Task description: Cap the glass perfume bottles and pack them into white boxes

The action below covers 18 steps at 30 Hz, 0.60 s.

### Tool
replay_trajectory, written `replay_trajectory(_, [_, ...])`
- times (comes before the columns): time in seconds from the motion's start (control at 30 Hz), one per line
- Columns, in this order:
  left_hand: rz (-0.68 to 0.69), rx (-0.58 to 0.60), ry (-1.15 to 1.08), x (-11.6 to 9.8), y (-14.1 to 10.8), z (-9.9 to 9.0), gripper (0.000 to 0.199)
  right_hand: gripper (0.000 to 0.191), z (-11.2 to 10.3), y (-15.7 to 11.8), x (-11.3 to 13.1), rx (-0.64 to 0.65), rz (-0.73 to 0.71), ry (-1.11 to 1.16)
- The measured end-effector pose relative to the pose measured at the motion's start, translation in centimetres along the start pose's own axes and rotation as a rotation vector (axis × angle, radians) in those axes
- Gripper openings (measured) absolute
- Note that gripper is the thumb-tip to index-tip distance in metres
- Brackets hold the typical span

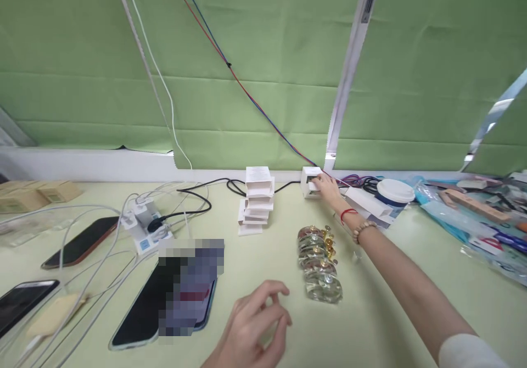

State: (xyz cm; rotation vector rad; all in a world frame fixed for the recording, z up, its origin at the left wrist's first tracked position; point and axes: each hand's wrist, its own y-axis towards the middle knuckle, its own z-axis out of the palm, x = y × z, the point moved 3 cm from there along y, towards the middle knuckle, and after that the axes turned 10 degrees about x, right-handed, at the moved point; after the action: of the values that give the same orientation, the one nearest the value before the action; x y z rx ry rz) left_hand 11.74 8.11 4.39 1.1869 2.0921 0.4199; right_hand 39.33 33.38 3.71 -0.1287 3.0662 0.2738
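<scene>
My right hand (pixel 328 188) reaches to the back of the table, with its fingers on a small white box (pixel 306 183) by the wall. Part of the box is covered by the fingers. Low in the middle, my left hand (pixel 259 321) hovers with bent fingers held apart and nothing in them. To its right stretches a row of clear glass bottles (pixel 323 286), packed close together. Small gold-coloured round pieces (pixel 329 243) lie along the row's right side. Several white cartons (pixel 258 195) are stacked unevenly near the back, left of the box.
Phones (pixel 140 302) and a power strip (pixel 144 228) with tangled white cables occupy the left. Right of my forearm are a white-lidded cup (pixel 395 191), an open white carton (pixel 368 206) and plastic-wrapped clutter (pixel 473 214). Brown boxes (pixel 60 190) stand far left.
</scene>
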Motion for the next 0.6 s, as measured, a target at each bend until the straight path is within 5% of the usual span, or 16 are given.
replay_trajectory(0.13, [0.026, -0.051, -0.08, -0.2, 1.3, 1.2, 0.018, 0.036, -0.9, -1.9, 0.2, -0.023, 0.009, 0.034])
replay_trajectory(0.27, [-0.009, -0.136, -0.099, -0.2, 1.2, 2.4, 0.016, 0.038, -4.2, -4.2, 0.9, -0.116, 0.003, 0.055])
replay_trajectory(0.37, [-0.173, -0.179, -0.093, 0.8, 1.6, 3.5, 0.016, 0.039, -8.6, -7.0, 2.8, -0.398, -0.11, 0.104])
replay_trajectory(0.47, [-0.353, -0.252, -0.051, 2.5, 3.0, 4.2, 0.067, 0.04, -12.2, -11.1, 6.1, -0.587, -0.247, 0.202])
replay_trajectory(0.53, [-0.382, -0.327, -0.001, 3.7, 4.3, 4.5, 0.102, 0.039, -13.2, -13.8, 9.0, -0.577, -0.352, 0.282])
replay_trajectory(0.6, [-0.405, -0.443, 0.011, 4.8, 5.2, 4.6, 0.113, 0.034, -13.0, -16.2, 11.8, -0.549, -0.436, 0.37])
